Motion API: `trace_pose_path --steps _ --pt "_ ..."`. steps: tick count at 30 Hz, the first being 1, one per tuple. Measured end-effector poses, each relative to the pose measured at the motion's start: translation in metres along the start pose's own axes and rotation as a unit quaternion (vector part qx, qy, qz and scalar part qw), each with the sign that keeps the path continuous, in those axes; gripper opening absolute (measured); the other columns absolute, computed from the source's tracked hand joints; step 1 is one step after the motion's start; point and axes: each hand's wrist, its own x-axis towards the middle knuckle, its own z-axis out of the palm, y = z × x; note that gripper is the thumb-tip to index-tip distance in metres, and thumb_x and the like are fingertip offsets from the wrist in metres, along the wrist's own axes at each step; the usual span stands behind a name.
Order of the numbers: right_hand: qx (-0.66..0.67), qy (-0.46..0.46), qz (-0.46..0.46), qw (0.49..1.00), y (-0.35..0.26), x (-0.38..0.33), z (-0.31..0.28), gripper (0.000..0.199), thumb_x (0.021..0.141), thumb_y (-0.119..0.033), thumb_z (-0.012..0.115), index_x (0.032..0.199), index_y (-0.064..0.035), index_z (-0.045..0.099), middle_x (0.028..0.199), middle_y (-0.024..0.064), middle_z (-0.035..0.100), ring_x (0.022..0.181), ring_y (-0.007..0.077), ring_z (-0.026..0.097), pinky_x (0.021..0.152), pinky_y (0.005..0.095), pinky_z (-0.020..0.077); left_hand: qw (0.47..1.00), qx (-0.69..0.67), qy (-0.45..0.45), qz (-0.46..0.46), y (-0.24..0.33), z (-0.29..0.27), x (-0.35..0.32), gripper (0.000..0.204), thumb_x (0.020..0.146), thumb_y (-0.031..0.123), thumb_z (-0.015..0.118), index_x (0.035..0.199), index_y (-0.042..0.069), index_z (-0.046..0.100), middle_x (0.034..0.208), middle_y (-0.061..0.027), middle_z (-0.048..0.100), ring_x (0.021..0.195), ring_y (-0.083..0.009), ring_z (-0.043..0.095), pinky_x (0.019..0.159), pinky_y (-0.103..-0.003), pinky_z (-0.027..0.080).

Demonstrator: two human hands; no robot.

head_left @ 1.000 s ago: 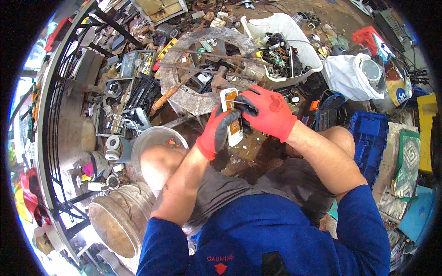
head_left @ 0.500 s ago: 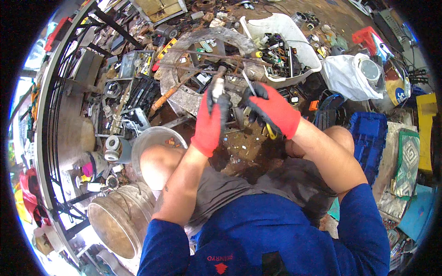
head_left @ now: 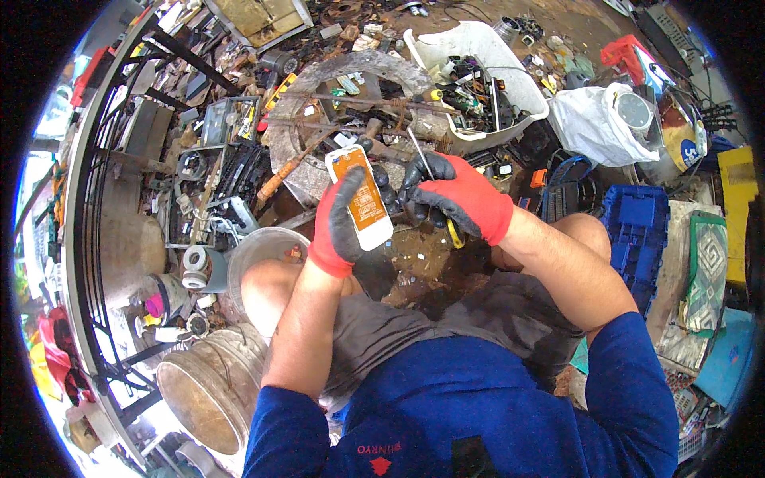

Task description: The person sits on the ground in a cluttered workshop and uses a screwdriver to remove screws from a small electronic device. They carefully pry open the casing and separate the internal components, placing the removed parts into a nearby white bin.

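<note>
My left hand, in a red and black glove, is closed round a flat white device about the size of a phone. An orange panel with print covers most of its upward face. Just to the right, my right hand, gloved the same way, grips a screwdriver. Its thin metal shaft points up and away, and its yellow handle end sticks out below the fingers. The shaft is apart from the device. Beyond both hands lies a heavy, worn round ring with rods and metal pieces across it.
A white tub full of small electronic parts stands beyond my right hand. Right of it sits a white bag. A clear bucket is by my left knee, a lidded bucket nearer. A black metal frame borders the left.
My left hand has turned and drawn slightly nearer, so the device's orange face now shows. My right hand has shifted a little left, still holding the screwdriver.
</note>
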Motion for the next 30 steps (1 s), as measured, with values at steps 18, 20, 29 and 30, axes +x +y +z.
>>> trace_pose_path --steps 18,20,29,30 --pt "-0.585 0.146 -0.081 0.794 0.051 0.060 0.004 0.034 0.087 -0.029 0.060 0.111 -0.0047 0.058 0.109 0.0185 0.063 0.104 0.0371 0.061 0.089 0.0459 0.0494 0.986 -0.070 0.055 0.137 0.046 -0.025 0.002 0.048 0.098 0.054 0.045 0.117 0.012 0.062 0.094 -0.0097 0.069 0.078 -0.0250 0.068 0.069 -0.040 0.058" --pt "-0.589 0.137 -0.050 0.795 0.052 0.069 0.002 0.034 0.088 -0.029 0.060 0.111 -0.0053 0.058 0.109 0.0185 0.063 0.104 0.0373 0.061 0.089 0.0463 0.0495 0.989 -0.087 0.019 0.117 0.044 -0.022 0.001 0.049 0.098 0.054 0.045 0.117 0.013 0.062 0.096 -0.0100 0.069 0.081 -0.0251 0.068 0.070 -0.040 0.058" --pt "-0.462 0.177 -0.108 0.862 0.030 0.060 0.011 0.042 0.091 -0.029 0.056 0.121 -0.0009 0.054 0.110 0.0218 0.063 0.106 0.0396 0.060 0.089 0.0473 0.0483 0.989 -0.114 -0.017 0.093 0.042 -0.009 -0.002 0.056 0.094 0.062 0.045 0.117 0.013 0.059 0.086 -0.0083 0.064 0.074 -0.0264 0.063 0.067 -0.041 0.054" --pt "-0.442 0.165 -0.121 0.873 0.025 0.053 0.013 0.042 0.091 -0.028 0.055 0.123 -0.0007 0.054 0.110 0.0215 0.063 0.105 0.0397 0.060 0.089 0.0474 0.0485 0.989 -0.102 -0.006 0.104 0.043 -0.011 0.000 0.056 0.095 0.062 0.045 0.118 0.013 0.059 0.086 -0.0084 0.065 0.075 -0.0260 0.063 0.067 -0.040 0.054"
